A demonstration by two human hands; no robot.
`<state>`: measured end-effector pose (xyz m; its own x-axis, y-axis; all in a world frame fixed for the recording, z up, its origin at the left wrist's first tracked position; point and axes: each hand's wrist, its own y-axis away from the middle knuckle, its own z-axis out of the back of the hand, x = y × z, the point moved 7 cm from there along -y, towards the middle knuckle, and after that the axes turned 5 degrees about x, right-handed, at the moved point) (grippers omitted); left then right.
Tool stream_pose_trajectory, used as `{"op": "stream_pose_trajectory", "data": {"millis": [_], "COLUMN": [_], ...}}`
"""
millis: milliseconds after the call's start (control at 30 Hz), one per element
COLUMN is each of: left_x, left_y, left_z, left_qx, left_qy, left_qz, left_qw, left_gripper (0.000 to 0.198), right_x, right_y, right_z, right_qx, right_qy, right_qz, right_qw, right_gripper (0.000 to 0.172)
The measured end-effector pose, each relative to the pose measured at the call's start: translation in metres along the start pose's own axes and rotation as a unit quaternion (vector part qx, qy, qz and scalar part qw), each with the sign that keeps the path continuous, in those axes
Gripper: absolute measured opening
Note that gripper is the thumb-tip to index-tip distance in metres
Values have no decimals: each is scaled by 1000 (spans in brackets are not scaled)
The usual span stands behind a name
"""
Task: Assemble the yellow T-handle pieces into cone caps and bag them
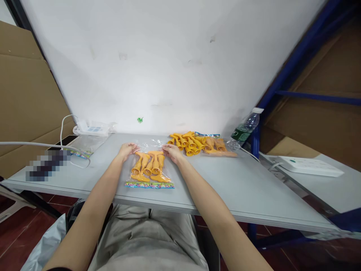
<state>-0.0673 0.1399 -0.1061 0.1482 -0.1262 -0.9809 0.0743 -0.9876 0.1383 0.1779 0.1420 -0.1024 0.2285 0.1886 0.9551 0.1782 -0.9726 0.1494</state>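
Note:
On the grey table [222, 184] in front of me lies a clear plastic bag [173, 171] with a colourful printed strip along its near edge. Several orange-yellow plastic pieces [156, 165] with flared, cup-like ends are inside it. My left hand [128, 149] pinches the bag's far left corner. At the far right corner, my right hand [171, 152] grips the same bag between thumb and fingers. Beyond my right hand is a heap of loose yellow pieces [183, 141] of similar shape. Touching that heap is another filled bag [222, 152].
A plastic bottle [246, 128] leans at the table's back right. At the back left are a power strip [93, 130], a phone [67, 140], a flat clear bag [91, 144] and a white cable [31, 143]. A white box-like strip [313, 165] sits on the right-hand surface.

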Motion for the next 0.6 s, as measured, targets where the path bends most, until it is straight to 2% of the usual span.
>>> {"op": "stream_pose_trajectory", "data": {"millis": [133, 267, 333, 600], "left_x": [-1, -1, 0, 1], "left_y": [-1, 1, 1, -1], "left_z": [4, 1, 0, 1], "left_qx": [37, 97, 110, 44], "left_qy": [7, 5, -3, -34], "left_qz": [5, -3, -2, -21], "left_qw": [999, 995, 994, 998], "left_gripper": [14, 28, 31, 11], "right_x": [3, 5, 5, 6], "right_y": [1, 2, 3, 1], "right_z": [3, 3, 4, 4], "right_qx": [21, 38, 35, 25], "right_qy": [-4, -13, -14, 33], "right_qz": [-6, -14, -16, 5], "right_qw": [1000, 999, 999, 999], "right_gripper": [17, 18, 19, 21]}}
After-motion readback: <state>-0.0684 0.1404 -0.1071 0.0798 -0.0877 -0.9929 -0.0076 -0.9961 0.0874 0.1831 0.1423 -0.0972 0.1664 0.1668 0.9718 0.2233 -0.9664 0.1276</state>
